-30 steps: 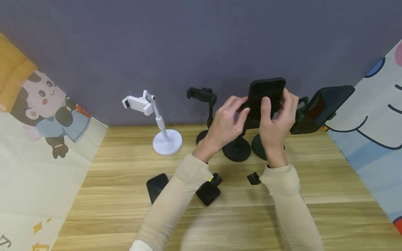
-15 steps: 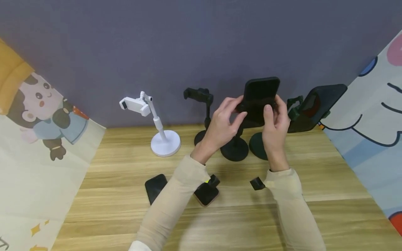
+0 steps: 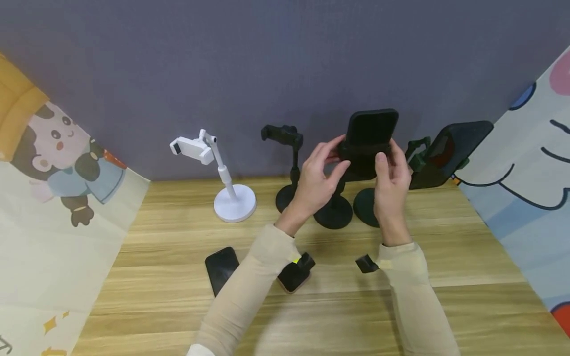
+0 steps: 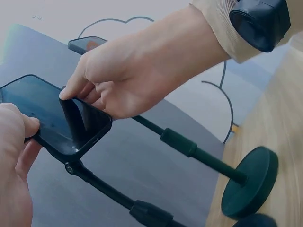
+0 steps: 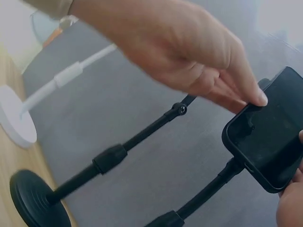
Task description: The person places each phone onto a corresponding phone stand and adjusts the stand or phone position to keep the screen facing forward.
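Across the back stood a plain grey-blue backdrop [image 3: 222, 74], then a pale wood-grained surface [image 3: 173, 217]. Stands on it, left to right: white round-based phone stand [image 3: 234, 203]; black round-based stand [image 5: 110, 159]; second black round-based stand [image 3: 334, 213]; dark green round-based stand [image 4: 251, 182] with a tilted black slab-like phone [image 3: 463, 148] in its clamp. Left hand [image 3: 315, 178], beige sleeve, pinched the left edge of a black rectangular phone [image 3: 372, 127], thumb in front, other fingers partly behind. Right hand [image 3: 392, 185], same sleeve, gripped the right edge, thumb on front, rest curled behind. Fingers apart only by the phone's thickness. Phone sat tilted atop the second black stand; couldn't tell if clamped. Two dark flat phones lay on the surface, one [image 3: 221, 267] partly under the left sleeve, the other [image 3: 293, 278] partly behind a small black wrist camera [image 3: 306, 262].
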A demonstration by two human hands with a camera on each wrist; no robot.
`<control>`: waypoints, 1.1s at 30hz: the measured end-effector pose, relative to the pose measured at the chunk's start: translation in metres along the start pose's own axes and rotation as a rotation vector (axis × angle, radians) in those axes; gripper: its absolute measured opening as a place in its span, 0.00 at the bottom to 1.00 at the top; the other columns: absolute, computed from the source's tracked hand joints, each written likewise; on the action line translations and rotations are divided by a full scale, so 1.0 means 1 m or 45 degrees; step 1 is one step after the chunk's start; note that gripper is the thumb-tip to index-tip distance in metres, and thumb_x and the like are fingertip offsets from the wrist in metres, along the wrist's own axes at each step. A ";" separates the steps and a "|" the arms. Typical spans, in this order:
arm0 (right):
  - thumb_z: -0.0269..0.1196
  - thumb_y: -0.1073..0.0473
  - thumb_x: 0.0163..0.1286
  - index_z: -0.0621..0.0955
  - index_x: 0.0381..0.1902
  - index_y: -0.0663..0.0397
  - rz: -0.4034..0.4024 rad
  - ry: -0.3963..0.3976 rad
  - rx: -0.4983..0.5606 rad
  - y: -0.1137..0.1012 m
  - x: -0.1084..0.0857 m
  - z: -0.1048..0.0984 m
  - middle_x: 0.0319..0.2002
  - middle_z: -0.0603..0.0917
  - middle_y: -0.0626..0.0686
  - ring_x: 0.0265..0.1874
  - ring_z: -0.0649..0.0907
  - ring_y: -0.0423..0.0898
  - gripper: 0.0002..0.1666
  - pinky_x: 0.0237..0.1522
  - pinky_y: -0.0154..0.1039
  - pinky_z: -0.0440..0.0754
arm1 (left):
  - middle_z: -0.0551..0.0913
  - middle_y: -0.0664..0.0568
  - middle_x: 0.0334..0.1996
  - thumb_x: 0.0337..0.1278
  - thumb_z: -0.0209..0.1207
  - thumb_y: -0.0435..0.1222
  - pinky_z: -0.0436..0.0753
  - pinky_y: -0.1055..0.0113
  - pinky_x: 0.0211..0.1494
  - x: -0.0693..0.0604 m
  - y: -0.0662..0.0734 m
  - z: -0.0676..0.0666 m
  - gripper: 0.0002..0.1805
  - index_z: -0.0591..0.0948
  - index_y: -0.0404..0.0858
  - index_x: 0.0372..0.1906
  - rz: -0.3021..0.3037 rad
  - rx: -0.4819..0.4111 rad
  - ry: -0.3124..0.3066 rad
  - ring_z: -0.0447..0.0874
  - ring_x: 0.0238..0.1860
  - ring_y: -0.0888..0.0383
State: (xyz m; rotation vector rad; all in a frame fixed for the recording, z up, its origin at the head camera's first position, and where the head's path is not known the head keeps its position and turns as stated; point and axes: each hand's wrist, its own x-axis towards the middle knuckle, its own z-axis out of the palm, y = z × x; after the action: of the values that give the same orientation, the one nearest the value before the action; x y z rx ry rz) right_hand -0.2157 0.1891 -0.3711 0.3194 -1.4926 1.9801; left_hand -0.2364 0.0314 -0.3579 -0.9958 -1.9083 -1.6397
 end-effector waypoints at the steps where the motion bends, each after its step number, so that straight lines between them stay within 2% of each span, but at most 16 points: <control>1: 0.54 0.67 0.80 0.70 0.73 0.67 0.015 0.002 0.039 0.000 0.000 0.000 0.64 0.78 0.57 0.63 0.77 0.49 0.26 0.67 0.34 0.75 | 0.78 0.36 0.52 0.70 0.62 0.27 0.81 0.70 0.61 0.000 -0.001 0.001 0.27 0.72 0.27 0.70 -0.006 -0.015 0.015 0.84 0.53 0.47; 6: 0.53 0.69 0.79 0.74 0.69 0.67 0.011 0.004 0.174 0.002 0.000 0.001 0.58 0.82 0.56 0.57 0.80 0.47 0.22 0.61 0.34 0.79 | 0.80 0.36 0.50 0.70 0.62 0.28 0.83 0.70 0.59 -0.002 -0.004 0.006 0.23 0.76 0.27 0.67 -0.028 -0.050 0.081 0.86 0.52 0.47; 13: 0.54 0.72 0.78 0.78 0.64 0.67 -0.001 0.057 0.233 0.001 -0.001 0.004 0.55 0.83 0.57 0.55 0.81 0.47 0.20 0.61 0.35 0.79 | 0.82 0.35 0.48 0.69 0.62 0.27 0.84 0.70 0.57 -0.001 -0.004 0.010 0.20 0.78 0.26 0.63 -0.029 -0.060 0.136 0.87 0.49 0.47; 21: 0.57 0.70 0.77 0.80 0.62 0.66 0.003 0.125 0.110 -0.001 -0.003 0.007 0.52 0.85 0.56 0.52 0.83 0.46 0.18 0.59 0.34 0.80 | 0.84 0.35 0.47 0.68 0.63 0.27 0.84 0.70 0.56 -0.001 -0.005 0.010 0.20 0.80 0.25 0.61 -0.042 -0.053 0.178 0.88 0.47 0.47; 29: 0.64 0.60 0.75 0.81 0.62 0.63 -0.057 0.129 0.037 0.001 -0.005 0.008 0.52 0.85 0.54 0.53 0.83 0.46 0.21 0.62 0.37 0.79 | 0.83 0.35 0.48 0.68 0.63 0.27 0.84 0.70 0.57 -0.001 -0.005 0.008 0.20 0.79 0.24 0.62 -0.049 -0.058 0.162 0.88 0.47 0.46; 33: 0.66 0.59 0.74 0.81 0.62 0.64 -0.052 0.135 0.043 0.002 -0.006 0.009 0.53 0.85 0.55 0.54 0.82 0.47 0.23 0.63 0.37 0.78 | 0.83 0.35 0.48 0.68 0.63 0.27 0.84 0.70 0.57 -0.001 -0.006 0.007 0.21 0.78 0.24 0.62 -0.063 -0.070 0.150 0.87 0.48 0.46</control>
State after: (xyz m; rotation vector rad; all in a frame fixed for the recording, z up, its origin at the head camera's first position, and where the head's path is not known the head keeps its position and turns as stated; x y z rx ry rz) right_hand -0.2139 0.1781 -0.3730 0.2534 -1.3774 1.9602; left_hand -0.2391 0.0376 -0.3636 -0.8588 -1.8328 -1.7474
